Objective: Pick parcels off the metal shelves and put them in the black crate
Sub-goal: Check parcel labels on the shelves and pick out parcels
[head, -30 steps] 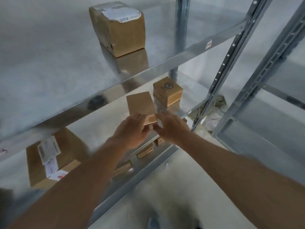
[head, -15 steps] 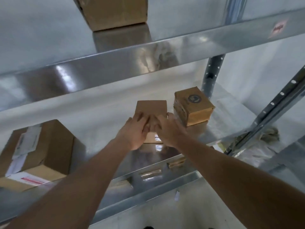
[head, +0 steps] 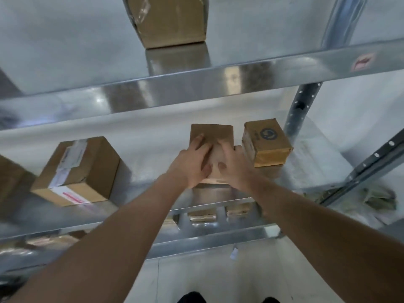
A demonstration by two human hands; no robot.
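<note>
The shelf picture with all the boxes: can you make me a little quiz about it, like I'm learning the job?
1. True or false: both hands are on the small flat brown parcel.
2. The box with the round dark logo sits on which side of that parcel: A) left B) right C) on top of it?
3. Fill in: the big box with white labels and a red stripe stands on the ____ shelf, not the top one.

Key: 1 true; 2 B; 3 middle.
</note>
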